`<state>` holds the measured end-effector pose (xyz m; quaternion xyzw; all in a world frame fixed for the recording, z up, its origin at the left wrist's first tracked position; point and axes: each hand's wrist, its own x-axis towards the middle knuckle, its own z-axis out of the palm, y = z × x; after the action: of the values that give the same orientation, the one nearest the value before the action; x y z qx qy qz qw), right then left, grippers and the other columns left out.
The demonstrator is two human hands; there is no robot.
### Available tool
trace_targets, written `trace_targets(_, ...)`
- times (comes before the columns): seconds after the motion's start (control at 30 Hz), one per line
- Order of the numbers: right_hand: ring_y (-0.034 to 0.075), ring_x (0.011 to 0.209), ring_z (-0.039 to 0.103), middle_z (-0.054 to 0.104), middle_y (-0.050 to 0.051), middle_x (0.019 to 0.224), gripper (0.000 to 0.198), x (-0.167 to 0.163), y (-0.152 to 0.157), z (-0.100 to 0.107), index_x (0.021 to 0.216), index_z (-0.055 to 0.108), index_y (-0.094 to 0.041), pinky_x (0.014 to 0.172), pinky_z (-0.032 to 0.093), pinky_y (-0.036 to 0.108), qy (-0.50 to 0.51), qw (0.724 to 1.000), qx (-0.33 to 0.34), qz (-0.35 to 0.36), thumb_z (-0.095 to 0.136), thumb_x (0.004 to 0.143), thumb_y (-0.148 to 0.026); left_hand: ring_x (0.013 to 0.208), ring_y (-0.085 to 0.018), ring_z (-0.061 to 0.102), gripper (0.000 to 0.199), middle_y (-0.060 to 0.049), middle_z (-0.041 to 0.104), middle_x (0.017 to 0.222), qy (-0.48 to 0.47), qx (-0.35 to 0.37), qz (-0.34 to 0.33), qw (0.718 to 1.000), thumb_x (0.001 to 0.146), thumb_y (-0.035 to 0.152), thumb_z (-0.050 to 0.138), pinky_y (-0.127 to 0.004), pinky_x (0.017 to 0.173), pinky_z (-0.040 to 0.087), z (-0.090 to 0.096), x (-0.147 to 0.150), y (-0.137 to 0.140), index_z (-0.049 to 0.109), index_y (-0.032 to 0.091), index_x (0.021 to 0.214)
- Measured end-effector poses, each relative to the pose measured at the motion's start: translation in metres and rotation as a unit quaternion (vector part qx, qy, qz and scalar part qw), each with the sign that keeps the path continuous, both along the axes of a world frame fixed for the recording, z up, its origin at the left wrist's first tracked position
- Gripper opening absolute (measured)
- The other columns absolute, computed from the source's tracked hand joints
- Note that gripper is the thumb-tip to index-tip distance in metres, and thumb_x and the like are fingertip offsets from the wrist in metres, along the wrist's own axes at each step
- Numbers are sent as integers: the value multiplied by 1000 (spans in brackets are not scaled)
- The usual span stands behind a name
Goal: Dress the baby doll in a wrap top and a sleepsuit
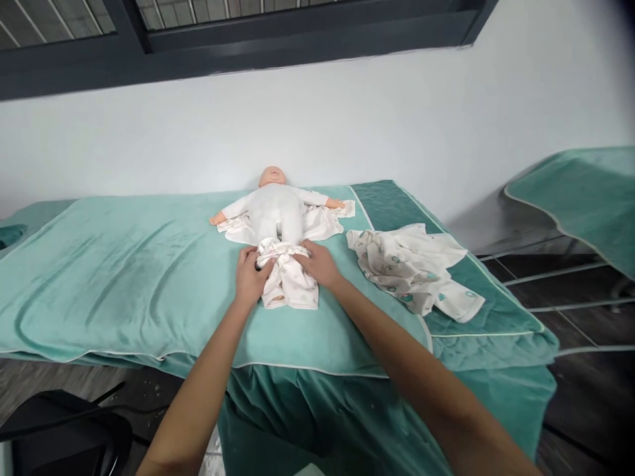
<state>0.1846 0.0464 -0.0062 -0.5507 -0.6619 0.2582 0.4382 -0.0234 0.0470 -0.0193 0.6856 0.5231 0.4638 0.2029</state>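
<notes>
A baby doll (pixel 275 206) with a white cloth body lies on its back, arms spread and head toward the wall. Small white printed baby pants (pixel 290 284) are bunched around its lower legs. My left hand (pixel 251 274) grips the waistband on the left side, thumb inward. On the right side my right hand (pixel 317 262) pinches the same waistband. The doll's feet are hidden in the pants. Beneath its arms and back a white baby shirt (pixel 325 221) is spread out.
More white printed baby clothing (pixel 414 264) lies crumpled to the right on the green-covered bed (pixel 124 277). A white wall (pixel 317 125) and dark window frame (pixel 297 46) stand behind. A black chair (pixel 69 430) is at lower left; another green-covered piece (pixel 585 192) stands at right.
</notes>
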Motion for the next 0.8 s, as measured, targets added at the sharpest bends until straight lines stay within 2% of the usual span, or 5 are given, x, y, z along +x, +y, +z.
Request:
trace_targets(0.13,18,70,54,60,-1,68,34,4,-49,-1,70,59,-21,70,39,31,-42,996,-11,76,64,86,-50,112,-22,56,13,-7,55,119,3,15,-12,1000,82,28,66,-38,101,45,-2,1,5,57,22,90)
trace_targets(0.27,26,101,61,68,7,107,52,8,-72,3,110,62,-20,89,44,37,-83,988,-28,123,74,76,-57,115,-23,54,16,-7,56,117,-4,27,-19,999,80,22,64,-39,103,44,-1,0,2,58,22,95)
trace_targets(0.37,31,114,59,65,11,119,71,8,-71,6,120,58,-19,102,40,43,-146,981,-9,125,86,64,-51,117,-23,54,10,-8,56,120,-10,4,-37,999,81,22,62,-40,107,42,3,-4,-9,60,22,91)
trace_targets(0.57,30,95,66,73,8,104,44,5,-66,17,112,63,-23,87,44,38,-202,973,-21,108,80,75,-41,89,-20,59,19,-6,57,103,76,-29,-81,993,87,38,62,-33,80,49,20,-22,-57,62,21,79)
trace_targets(0.8,26,84,66,74,3,96,23,10,-90,60,92,69,-25,69,43,32,-140,974,-108,140,78,72,-32,64,-15,48,45,2,49,64,118,-167,-166,965,89,54,56,-27,59,34,74,-38,-102,48,19,62)
